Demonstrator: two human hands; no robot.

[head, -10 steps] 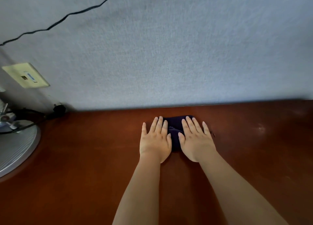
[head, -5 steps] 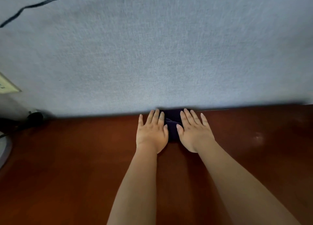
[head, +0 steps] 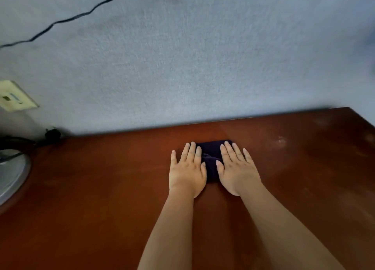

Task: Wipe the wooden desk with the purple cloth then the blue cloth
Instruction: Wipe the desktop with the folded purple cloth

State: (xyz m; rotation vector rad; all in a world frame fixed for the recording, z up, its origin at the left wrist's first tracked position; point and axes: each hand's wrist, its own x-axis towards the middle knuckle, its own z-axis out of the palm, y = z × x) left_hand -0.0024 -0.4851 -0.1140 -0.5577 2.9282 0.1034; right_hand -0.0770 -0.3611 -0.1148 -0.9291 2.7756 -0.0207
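- Purple cloth (head: 211, 156), dark and bunched into a small pad, is lying on the wooden desk (head: 101, 188) near its far edge, a little short of the wall (head: 182, 66).
- Both hands are pressing down on it side by side: the left hand (head: 187, 171) is covering its left part and the right hand (head: 236, 171) its right part, with the cloth showing between them and beyond the fingertips.
- Fingers on both hands are lying straight and slightly spread, flat on cloth and desk, pinching nothing.
- Judging from this, the first step is in hand: wiping with the purple cloth, working the far strip of the desk.
- The next move is calling for steady downward pressure while sliding the pad, so it stays bunched under the palms rather than slipping out between them; the pale smudges (head: 281, 141) to the right look like ground not yet covered.
- No blue cloth is showing anywhere in view, so the second step will first call for finding it.
- No containers are appearing in view, so there are no contents to report.
- At the left edge a grey round base (head: 12, 176) is sitting on the desk, with a black cable (head: 60, 22) running up the wall and a cream wall plate (head: 14, 96) above it.
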